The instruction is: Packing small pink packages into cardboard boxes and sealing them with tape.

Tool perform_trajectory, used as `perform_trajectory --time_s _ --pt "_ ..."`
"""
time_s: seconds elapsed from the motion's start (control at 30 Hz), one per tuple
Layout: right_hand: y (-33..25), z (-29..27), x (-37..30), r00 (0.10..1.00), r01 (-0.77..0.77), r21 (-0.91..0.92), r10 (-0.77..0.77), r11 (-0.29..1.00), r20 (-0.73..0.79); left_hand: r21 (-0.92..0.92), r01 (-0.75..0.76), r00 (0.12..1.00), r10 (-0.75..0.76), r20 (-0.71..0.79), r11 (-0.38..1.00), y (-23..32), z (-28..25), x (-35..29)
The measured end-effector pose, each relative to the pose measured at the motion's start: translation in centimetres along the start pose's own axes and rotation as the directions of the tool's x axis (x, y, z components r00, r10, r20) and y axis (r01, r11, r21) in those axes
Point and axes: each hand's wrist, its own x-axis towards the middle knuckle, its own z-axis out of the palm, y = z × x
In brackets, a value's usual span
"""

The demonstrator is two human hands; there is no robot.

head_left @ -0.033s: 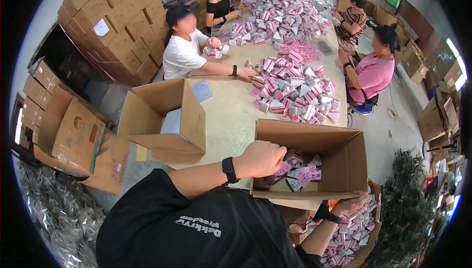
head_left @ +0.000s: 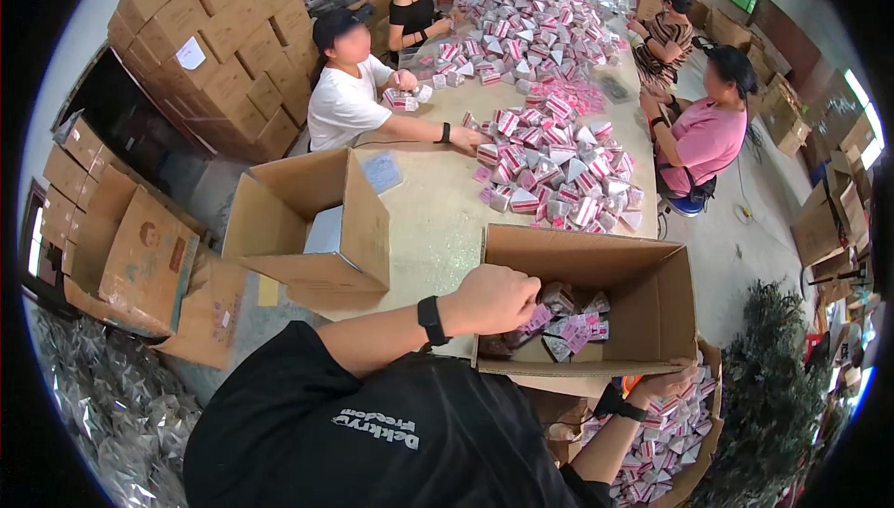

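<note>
An open cardboard box (head_left: 643, 312) rests at the near end of the table, its opening turned toward me. My left hand (head_left: 492, 299) is closed over the box's left wall, with the fingers curled to the inside; the fingertips are hidden. At the near right corner, my right hand (head_left: 669, 383) grips the lower rim, its fingers partly covered by the cardboard. Several small clear-wrapped packets with pink labels (head_left: 579, 331) lie inside, close to my left fingers.
A pile of wrapped wedge-shaped packets (head_left: 559, 168) covers the table (head_left: 428, 219) beyond the box. Another open carton (head_left: 321, 270) stands left. Below right, a large carton holds more packets (head_left: 656, 461). Co-workers sit along both sides; one person's arm (head_left: 419, 131) reaches to the pile.
The box and my left hand have shifted very slightly up and to the left. Everything else looks the same.
</note>
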Motion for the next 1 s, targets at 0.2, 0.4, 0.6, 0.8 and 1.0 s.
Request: perform_trajectory --time_s 0.2,0.4,0.6,0.8,1.0 --pt "3.6 -2.2 -0.7 0.978 -0.080 0.029 0.073 0.996 0.194 -0.191 -0.106 0.988 0.082 -0.133 0.976 -2.4 -1.9 -3.9" --pt "-3.3 1.5 -4.1 0.987 0.051 -0.181 -0.022 0.982 0.158 -0.203 -0.106 0.970 0.056 -0.237 0.973 -3.3 -2.8 -6.4" --pt "-5.6 2.0 -8.2 0.971 0.025 0.025 -0.030 0.999 0.239 -0.236 -0.090 0.954 0.016 -0.298 0.968 -5.7 -5.3 -10.3" --pt "-9.1 0.6 -11.5 0.809 -0.056 0.076 0.001 0.996 0.587 -0.153 0.073 0.952 -0.114 -0.285 0.986 -7.0 -6.8 -14.2" --pt "-15.0 1.6 -8.9 0.459 0.045 0.237 -0.231 0.970 0.858 -0.029 0.204 0.951 -0.206 -0.231 0.978 -12.0 -8.1 -19.3"
